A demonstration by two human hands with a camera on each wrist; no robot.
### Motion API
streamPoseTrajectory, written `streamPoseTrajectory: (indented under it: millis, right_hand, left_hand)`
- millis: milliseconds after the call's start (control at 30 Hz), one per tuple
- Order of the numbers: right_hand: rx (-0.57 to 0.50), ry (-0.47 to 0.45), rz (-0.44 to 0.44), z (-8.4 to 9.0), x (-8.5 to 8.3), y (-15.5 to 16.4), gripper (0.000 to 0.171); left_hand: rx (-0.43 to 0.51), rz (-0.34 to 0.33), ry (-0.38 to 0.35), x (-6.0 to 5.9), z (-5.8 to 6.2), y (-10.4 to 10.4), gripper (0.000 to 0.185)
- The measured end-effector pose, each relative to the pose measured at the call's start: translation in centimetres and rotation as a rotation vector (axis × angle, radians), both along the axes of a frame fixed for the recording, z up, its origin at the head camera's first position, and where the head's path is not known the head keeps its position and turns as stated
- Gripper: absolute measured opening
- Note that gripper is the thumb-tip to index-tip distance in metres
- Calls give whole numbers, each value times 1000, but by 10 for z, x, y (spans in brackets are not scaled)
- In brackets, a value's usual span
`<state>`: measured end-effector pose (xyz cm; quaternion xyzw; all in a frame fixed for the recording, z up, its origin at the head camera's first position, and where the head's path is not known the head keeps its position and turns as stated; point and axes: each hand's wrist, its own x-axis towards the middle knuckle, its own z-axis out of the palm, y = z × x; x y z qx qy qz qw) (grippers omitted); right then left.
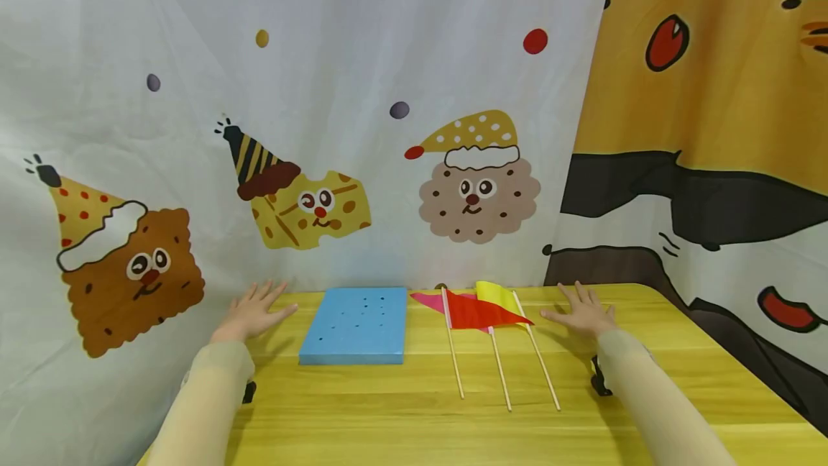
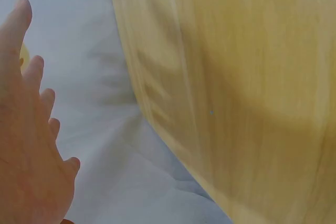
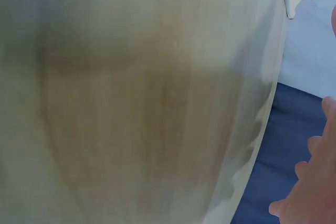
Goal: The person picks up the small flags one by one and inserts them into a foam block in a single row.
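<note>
My left hand point(image 1: 251, 313) is held with fingers spread, left of a blue foam block point(image 1: 359, 333) dotted with small holes. In the left wrist view the same hand point(image 2: 34, 145) holds nothing. On the other side my right hand point(image 1: 582, 311) is also spread and holds nothing, to the right of several small flags on thin sticks. A red flag point(image 1: 481, 311) overlaps a pink flag point(image 1: 428, 300), which is partly hidden. A yellow flag point(image 1: 497, 295) lies nearest the right hand. In the right wrist view the right hand point(image 3: 315, 182) shows at the edge.
Everything lies on a wooden table point(image 1: 362, 416) with a rounded far right corner. Behind it hangs a white cloth point(image 1: 336, 34) printed with cartoon biscuits and cheese. At the right the cloth has a large orange and black print.
</note>
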<state>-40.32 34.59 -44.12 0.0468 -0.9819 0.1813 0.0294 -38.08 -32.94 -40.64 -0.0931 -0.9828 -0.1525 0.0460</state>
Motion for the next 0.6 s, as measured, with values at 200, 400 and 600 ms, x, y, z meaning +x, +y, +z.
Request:
streamPoseTrajectory:
  millis: [200, 400, 600]
  right_hand:
    - [-11, 85, 78, -4, -3, -11, 92]
    - [-190, 178, 187, 2, 0, -49, 82]
    - [-326, 228, 265, 6, 3, -98, 66]
  left_hand:
    - [41, -8, -6, 2, -2, 3, 84]
    - [245, -64, -31, 7, -5, 12, 82]
    - [443, -116, -56, 11, -18, 22, 75]
